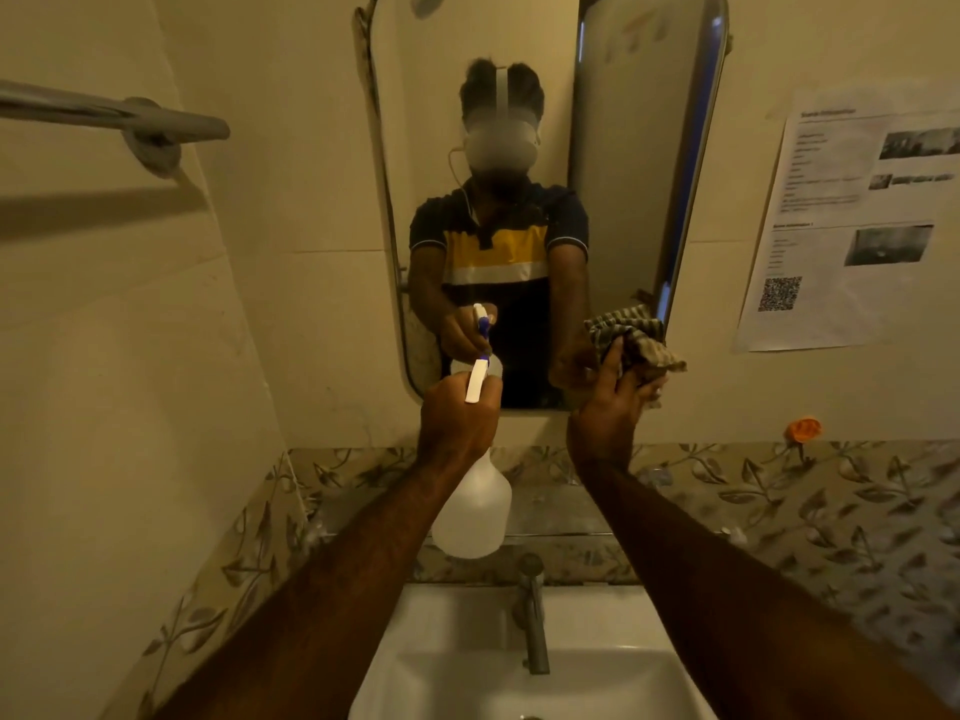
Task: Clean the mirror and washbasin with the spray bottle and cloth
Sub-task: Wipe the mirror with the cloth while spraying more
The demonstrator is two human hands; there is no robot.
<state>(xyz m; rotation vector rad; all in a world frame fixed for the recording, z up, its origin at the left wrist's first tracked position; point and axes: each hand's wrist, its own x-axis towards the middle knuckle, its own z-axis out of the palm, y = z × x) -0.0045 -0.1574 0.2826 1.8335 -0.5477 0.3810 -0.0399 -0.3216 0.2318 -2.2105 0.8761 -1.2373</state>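
Note:
A tall mirror (623,163) with rounded corners hangs on the wall ahead and reflects a person with both arms raised. My left hand (457,413) grips the neck of a white spray bottle (475,511), whose blue-and-white nozzle points at the lower part of the glass. My right hand (610,407) holds a crumpled checked cloth (636,337) against the mirror's lower right corner. Below my arms sits the white washbasin (457,662).
A metal tap (535,615) stands at the back of the basin. A grey towel rail (119,122) juts from the left wall. A printed paper sheet (841,226) is stuck to the right wall, with an orange hook (802,429) below it. Leaf-patterned tiles run behind the basin.

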